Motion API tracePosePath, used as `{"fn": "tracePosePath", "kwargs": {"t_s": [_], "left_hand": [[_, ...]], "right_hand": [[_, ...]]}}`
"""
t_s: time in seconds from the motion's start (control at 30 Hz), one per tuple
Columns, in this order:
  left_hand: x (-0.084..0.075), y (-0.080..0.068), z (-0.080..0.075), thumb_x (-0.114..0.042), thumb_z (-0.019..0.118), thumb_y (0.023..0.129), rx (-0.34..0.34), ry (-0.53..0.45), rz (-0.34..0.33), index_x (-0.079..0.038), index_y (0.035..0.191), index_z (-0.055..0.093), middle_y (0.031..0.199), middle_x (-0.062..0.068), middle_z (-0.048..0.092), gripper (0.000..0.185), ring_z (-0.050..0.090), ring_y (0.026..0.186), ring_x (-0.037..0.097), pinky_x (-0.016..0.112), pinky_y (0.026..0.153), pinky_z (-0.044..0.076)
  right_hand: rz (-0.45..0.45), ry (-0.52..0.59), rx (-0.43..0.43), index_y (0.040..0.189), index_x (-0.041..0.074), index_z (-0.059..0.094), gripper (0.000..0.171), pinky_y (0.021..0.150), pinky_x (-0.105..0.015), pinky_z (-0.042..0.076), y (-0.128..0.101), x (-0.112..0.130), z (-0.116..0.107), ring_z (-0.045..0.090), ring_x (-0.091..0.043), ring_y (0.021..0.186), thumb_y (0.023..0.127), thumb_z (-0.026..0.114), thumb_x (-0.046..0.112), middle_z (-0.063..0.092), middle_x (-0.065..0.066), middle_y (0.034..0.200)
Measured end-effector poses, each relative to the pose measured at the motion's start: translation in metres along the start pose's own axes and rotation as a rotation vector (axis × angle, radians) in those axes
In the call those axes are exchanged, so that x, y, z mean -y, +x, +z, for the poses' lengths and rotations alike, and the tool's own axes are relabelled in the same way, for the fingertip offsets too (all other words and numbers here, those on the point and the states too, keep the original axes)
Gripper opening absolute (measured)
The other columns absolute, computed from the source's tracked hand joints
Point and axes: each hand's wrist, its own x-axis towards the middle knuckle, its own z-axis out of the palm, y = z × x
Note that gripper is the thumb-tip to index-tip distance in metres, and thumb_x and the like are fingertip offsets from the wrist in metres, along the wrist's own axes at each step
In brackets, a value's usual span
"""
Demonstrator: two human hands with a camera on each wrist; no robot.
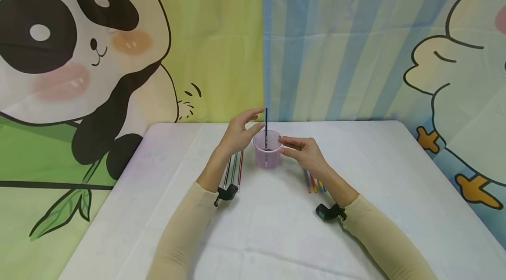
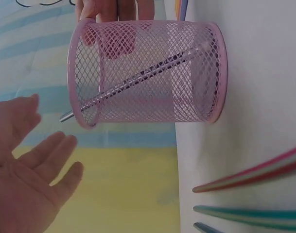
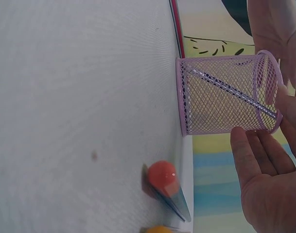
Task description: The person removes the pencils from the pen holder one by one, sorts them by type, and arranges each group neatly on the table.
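A pink mesh pencil cup (image 1: 267, 161) stands upright on the table. One dark, patterned pencil (image 1: 266, 128) leans inside it, its end rising past the rim. My left hand (image 1: 239, 132) is beside the pencil's upper end, thumb and fingers apart; in the left wrist view a gap shows between that hand (image 2: 36, 170) and the pencil's tip (image 2: 66, 116). My right hand (image 1: 306, 152) holds the cup by its right side, fingers at the rim. Seen from the right wrist, the fingertips (image 3: 239, 133) touch the mesh wall.
Several pencils, among them a red one (image 1: 240, 168) and a green one (image 1: 234, 168), lie left of the cup under my left forearm. Several coloured sticks (image 1: 314, 184) lie to the right, partly hidden by my right hand. A printed cloth (image 1: 221, 42) hangs behind the white table (image 1: 269, 227).
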Motion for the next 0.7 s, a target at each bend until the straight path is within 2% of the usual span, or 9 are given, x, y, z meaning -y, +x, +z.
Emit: {"fn": "tracePosePath", "kwargs": {"t_s": [0.1, 0.23, 0.5, 0.7], "left_hand": [[0.002, 0.001, 0.008, -0.029, 0.067, 0.104, 0.043, 0.028, -0.041, -0.023, 0.148, 0.059, 0.152, -0.002, 0.058, 0.045, 0.055, 0.141, 0.027, 0.062, 0.115, 0.043], [0.004, 0.002, 0.016, -0.026, 0.065, 0.104, 0.071, 0.048, -0.05, -0.022, 0.146, 0.06, 0.151, 0.0, 0.059, 0.042, 0.055, 0.14, 0.028, 0.063, 0.114, 0.044], [0.006, 0.002, 0.025, -0.021, 0.063, 0.106, 0.075, 0.067, -0.056, -0.021, 0.144, 0.062, 0.149, 0.002, 0.06, 0.039, 0.057, 0.138, 0.029, 0.06, 0.112, 0.048], [0.009, 0.002, 0.028, -0.019, 0.058, 0.108, 0.069, 0.081, -0.052, -0.015, 0.144, 0.061, 0.146, 0.005, 0.063, 0.036, 0.059, 0.135, 0.028, 0.058, 0.113, 0.047]], "right_hand": [[-0.001, -0.007, -0.002, 0.131, 0.001, 0.071, 0.042, 0.109, -0.034, 0.052, 0.0, -0.001, 0.0, 0.058, -0.025, 0.139, 0.094, 0.079, 0.019, 0.066, -0.009, 0.144], [-0.006, -0.01, -0.007, 0.13, 0.002, 0.071, 0.041, 0.109, -0.033, 0.052, -0.001, -0.001, 0.0, 0.058, -0.025, 0.139, 0.094, 0.079, 0.018, 0.066, -0.009, 0.143], [-0.017, 0.013, -0.008, 0.129, 0.001, 0.072, 0.04, 0.104, -0.026, 0.054, -0.001, -0.001, 0.0, 0.059, -0.026, 0.138, 0.094, 0.079, 0.017, 0.067, -0.01, 0.142], [-0.023, 0.021, -0.005, 0.13, -0.002, 0.07, 0.041, 0.102, -0.023, 0.055, 0.001, -0.001, 0.0, 0.059, -0.027, 0.137, 0.094, 0.079, 0.014, 0.066, -0.012, 0.141]]}}
